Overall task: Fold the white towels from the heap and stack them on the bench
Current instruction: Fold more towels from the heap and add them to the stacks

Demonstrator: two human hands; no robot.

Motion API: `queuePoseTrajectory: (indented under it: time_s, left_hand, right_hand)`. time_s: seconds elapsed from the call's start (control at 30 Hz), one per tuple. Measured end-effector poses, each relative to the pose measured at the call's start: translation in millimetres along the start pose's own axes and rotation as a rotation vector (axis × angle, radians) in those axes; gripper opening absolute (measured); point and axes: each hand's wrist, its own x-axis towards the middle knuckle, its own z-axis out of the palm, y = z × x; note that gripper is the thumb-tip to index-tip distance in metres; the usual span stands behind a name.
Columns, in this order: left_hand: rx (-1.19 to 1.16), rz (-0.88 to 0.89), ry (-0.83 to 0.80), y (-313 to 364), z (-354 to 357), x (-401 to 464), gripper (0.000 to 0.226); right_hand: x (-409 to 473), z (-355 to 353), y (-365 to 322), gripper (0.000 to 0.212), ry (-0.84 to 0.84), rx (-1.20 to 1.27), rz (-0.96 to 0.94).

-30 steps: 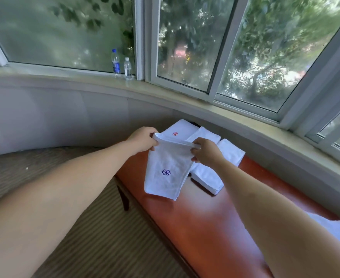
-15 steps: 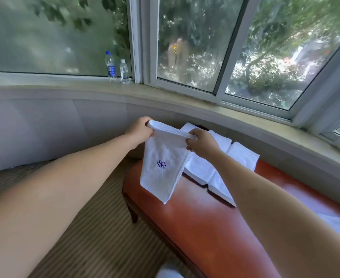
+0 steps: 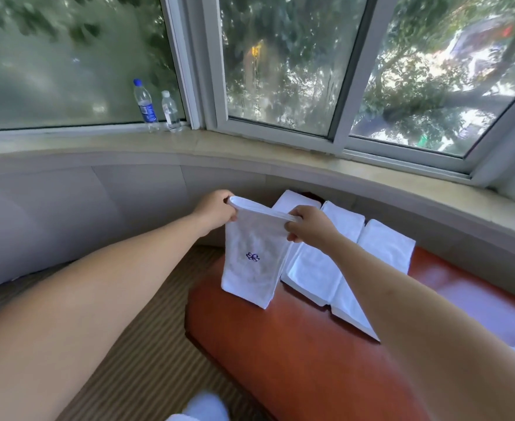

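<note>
Left hand (image 3: 216,208) and right hand (image 3: 307,223) pinching folded towel (image 3: 253,262) by top corners, hanging, perhaps touching desk (image 3: 295,354), beside folded towels (image 3: 320,268).

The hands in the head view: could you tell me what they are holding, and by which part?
Both hold one folded white towel by its top edge: left hand at one end, right hand at the other.

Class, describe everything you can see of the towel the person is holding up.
The held towel is white, soft terry-looking cloth, folded into a narrow layered rectangle with a small purple flower embroidered on its face. It hangs upright, its top fold stretched between the left hand and right hand, which pinch its upper corners. Its lower edge reaches the reddish-brown bench, beside the folded towels lying there.
</note>
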Motion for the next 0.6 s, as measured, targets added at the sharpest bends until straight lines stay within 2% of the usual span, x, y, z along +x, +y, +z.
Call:
queuePoseTrajectory:
  time_s: [0.3,0.6]
  left_hand:
    - [0.008,0.063,-0.036,32.6,13.1,100.6,0.023]
    - [0.1,0.099,-0.27,38.1,62.0,216.0,0.022]
  right_hand:
    - [62.1,-21.2,3.1,0.018,0.257,0.06,0.068]
    - [137.3,-30.4,37.8,0.021,0.359,0.036,0.25]
